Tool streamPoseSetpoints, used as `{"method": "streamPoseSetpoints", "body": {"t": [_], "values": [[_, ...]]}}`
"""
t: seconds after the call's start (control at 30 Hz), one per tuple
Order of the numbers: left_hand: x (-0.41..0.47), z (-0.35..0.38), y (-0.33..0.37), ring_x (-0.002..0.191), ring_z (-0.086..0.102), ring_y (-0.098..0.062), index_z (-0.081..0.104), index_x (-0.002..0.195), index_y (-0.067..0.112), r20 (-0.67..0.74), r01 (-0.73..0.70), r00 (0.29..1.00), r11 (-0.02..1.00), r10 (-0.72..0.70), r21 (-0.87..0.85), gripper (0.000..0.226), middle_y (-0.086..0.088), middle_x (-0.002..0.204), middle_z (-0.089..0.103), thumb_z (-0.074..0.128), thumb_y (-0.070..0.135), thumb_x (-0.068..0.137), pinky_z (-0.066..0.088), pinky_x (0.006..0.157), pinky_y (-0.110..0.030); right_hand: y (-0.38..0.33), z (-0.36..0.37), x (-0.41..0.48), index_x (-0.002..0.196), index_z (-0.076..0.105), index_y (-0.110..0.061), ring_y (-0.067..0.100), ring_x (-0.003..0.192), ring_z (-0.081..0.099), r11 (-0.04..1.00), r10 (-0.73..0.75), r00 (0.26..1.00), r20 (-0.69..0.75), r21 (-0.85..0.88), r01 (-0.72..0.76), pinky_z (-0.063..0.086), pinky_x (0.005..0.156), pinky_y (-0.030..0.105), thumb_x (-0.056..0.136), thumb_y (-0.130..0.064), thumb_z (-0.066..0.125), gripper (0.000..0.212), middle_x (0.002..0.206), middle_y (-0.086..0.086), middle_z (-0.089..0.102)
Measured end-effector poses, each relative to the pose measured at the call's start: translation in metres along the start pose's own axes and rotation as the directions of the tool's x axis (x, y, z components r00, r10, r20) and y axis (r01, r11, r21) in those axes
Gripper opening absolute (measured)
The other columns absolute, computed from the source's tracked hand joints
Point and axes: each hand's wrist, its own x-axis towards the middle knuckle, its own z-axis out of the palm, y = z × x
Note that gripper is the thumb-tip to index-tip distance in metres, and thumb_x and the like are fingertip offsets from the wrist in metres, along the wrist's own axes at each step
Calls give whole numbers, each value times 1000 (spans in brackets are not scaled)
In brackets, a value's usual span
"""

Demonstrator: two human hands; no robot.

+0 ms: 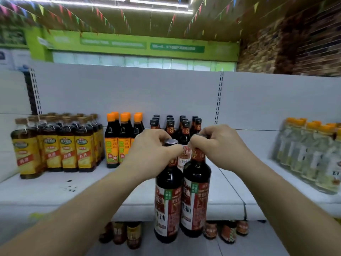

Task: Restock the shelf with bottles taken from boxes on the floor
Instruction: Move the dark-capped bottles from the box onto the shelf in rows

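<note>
Head view. Inspector asks: where is the stock, and how is it gripped?

Assessor: Two dark sauce bottles hang side by side, apparently touching, just in front of the shelf's (55, 191) front edge, near its middle. Their bases sit below that edge, so neither is set down yet. The left hand (153, 150) has its fingers (177, 149) clenched round the cap and neck of the left bottle (168, 200). The right hand (219, 146) is clenched round the neck of the right bottle (196, 196).

Inspector: Handling assessment?

Assessor: Both look full, so I judge them heavy for a neck hold. I cannot tell whether they are glass or hard plastic, so treat them as breakable. The necks look smooth and could slip, though the shoulder beneath acts as a stop. Gripping the labelled body would be surer when placing them before the matching row (175, 124) towards the shelf's back edge.
</note>
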Motion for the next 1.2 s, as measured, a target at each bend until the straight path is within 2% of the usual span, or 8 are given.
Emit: {"method": "streamPoseSetpoints", "body": {"t": [0.13,0.3,0.43,0.6,0.77,0.87,1.0,1.2], "values": [[25,3,-4,49,49,-14,70,74,20,-37,12,999,1000,-12,-1,19,-3,56,58,75,39,74,43,53,-37,5,0,29,80,74,-10,8,44,43,999,-44,999,27,-1,44,36,49,26,80,-39,70,30,46,-8,48],[50,4,-8,58,48,-14,71,80,9,-84,-13,996,998,18,65,26,-18,73,62,75,34,79,38,59,-35,11,8,63,77,70,-5,11,45,40,999,-51,998,29,10,50,33,51,28,78,-41,73,36,45,-8,43],[65,3,-16,48,39,-8,69,78,8,-81,-15,996,998,20,56,27,4,54,45,75,34,82,32,54,-29,13,22,79,76,69,-6,13,47,43,999,-40,999,30,26,39,35,52,30,79,-41,71,35,47,-7,46],[85,2,-38,43,44,-3,66,69,20,-75,-22,997,999,25,36,22,15,43,48,76,36,81,30,44,-17,15,41,94,84,73,-7,18,58,54,1000,-16,999,50,-8,17,41,56,30,82,-41,71,34,62,3,60],[106,6,-64,51,49,-9,70,78,19,-88,-31,996,999,33,27,22,6,56,55,76,40,82,40,55,-33,18,60,112,86,74,-9,23,63,64,999,19,999,51,-41,-17,48,58,33,85,-43,71,33,72,9,70],[115,8,-75,60,63,-12,71,79,24,-91,-13,996,1000,15,26,17,4,63,66,77,39,82,50,57,-36,24,72,123,87,75,-8,17,60,57,997,33,998,49,-77,-29,43,57,31,87,-44,71,36,69,10,68],[124,15,-90,61,61,-2,71,84,25,-88,-6,996,1000,8,28,14,7,69,66,76,38,82,45,51,-21,31,85,134,84,75,-13,18,63,60,995,66,997,47,-83,-62,44,58,32,84,-48,71,35,68,3,67],[135,24,-109,76,69,-12,71,87,28,-96,13,995,997,-20,-74,12,4,79,72,77,36,80,59,68,-38,40,94,141,88,76,-9,15,57,54,996,85,995,54,-45,-82,42,57,31,85,-44,72,36,65,9,64]]}}
